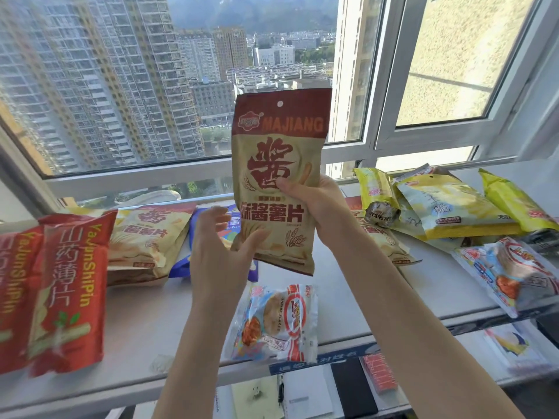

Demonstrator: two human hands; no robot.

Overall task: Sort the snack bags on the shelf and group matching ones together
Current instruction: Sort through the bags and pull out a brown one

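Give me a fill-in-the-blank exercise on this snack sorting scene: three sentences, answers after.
1. The right hand grips a tan bag printed with the word ___.
2. A matching tan bag lies on the shelf between a blue bag and the ___ bags.
3. The left hand, fingers spread, holds ___.
Answers: MAJIANG; red; nothing.
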